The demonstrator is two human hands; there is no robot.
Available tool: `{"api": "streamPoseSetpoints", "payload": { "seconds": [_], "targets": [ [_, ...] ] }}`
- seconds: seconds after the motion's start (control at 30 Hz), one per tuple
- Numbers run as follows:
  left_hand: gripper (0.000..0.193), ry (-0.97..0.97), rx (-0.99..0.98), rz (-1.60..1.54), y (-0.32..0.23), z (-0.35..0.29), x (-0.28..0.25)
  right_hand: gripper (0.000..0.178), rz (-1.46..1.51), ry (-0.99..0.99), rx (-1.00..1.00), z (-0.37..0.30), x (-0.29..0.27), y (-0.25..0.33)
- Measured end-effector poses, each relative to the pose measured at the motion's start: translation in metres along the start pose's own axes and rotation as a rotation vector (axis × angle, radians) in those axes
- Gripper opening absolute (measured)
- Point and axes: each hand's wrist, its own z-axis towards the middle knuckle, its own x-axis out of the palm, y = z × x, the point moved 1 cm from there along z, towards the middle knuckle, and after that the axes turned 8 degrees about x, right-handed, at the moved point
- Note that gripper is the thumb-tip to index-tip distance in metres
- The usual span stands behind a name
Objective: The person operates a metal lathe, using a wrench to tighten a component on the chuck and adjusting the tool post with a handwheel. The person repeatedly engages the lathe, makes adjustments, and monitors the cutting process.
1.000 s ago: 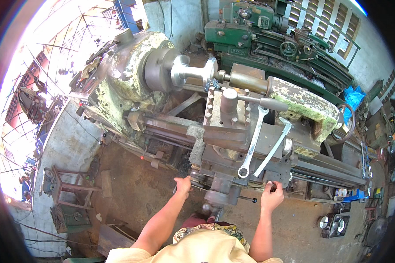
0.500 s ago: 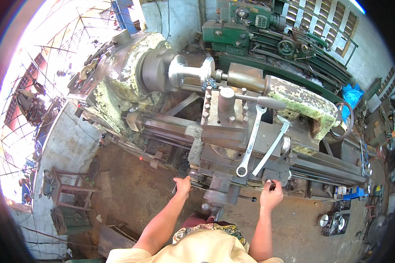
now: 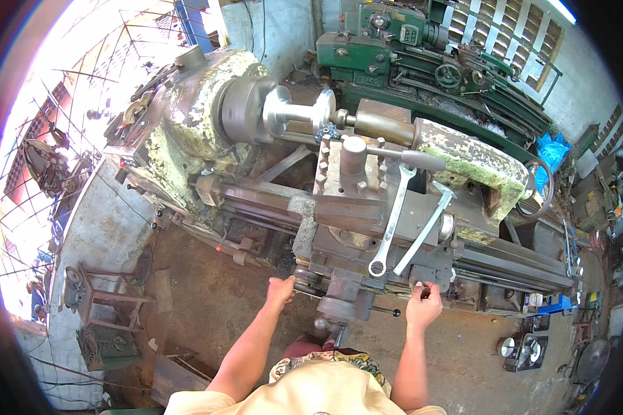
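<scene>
Both my hands are at the front of a worn metal lathe. My left hand [image 3: 281, 291] is closed at the edge of the carriage handwheel [image 3: 307, 278]; its grip is partly hidden. Further right, my right hand [image 3: 424, 304] has its fingers closed around a small dark knob [image 3: 425, 293] on the carriage front. A shiny flanged metal workpiece [image 3: 298, 113] runs between the blurred chuck [image 3: 246, 111] and the tailstock [image 3: 457, 149]. The tool post [image 3: 354, 162] stands in front of it, its cutting end beside the right flange. A long combination wrench [image 3: 393, 221] and a vernier caliper [image 3: 424, 228] lie on the carriage.
A green lathe [image 3: 408, 69] stands behind by the wall. The tailstock handwheel [image 3: 537, 190] and a blue plastic bag [image 3: 552, 149] are at the right. A black tray [image 3: 526, 353] sits on the floor at right, and a small frame stand [image 3: 114, 297] at left.
My left hand has shifted slightly left and turned at the handwheel. The chuck looks more smeared, as if spinning. My right hand stays at the knob, and the view has shifted slightly.
</scene>
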Motion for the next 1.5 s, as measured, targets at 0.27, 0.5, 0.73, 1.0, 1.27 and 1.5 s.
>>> {"api": "streamPoseSetpoints", "payload": {
  "seconds": [0.27,0.5,0.73,1.0,1.27,1.5],
  "targets": [
    [0.071,-0.133,0.21,0.025,0.039,0.03,-0.022,0.008,0.2,0.095,-0.249,-0.054,-0.028,0.021],
    [0.074,0.08,-0.016,-0.163,0.038,0.032,-0.024,0.055,0.288,0.944,0.39,-0.126,0.013,-0.001],
    [0.1,-0.204,0.173,0.239,0.014,-0.033,0.016,0.064,0.414,1.151,0.443,-0.14,0.029,-0.005],
    [0.021,0.422,0.13,-0.33,0.12,0.024,0.153,0.063,0.375,1.119,0.569,-0.135,0.02,0.012],
    [0.039,0.229,0.751,0.566,0.205,0.127,0.163,0.063,-0.234,0.943,0.4,-0.125,0.005,0.077],
    [0.034,0.113,0.477,0.502,0.145,0.119,0.033,0.033,-0.022,0.441,-0.051,-0.066,-0.026,0.175]
  ]
}}
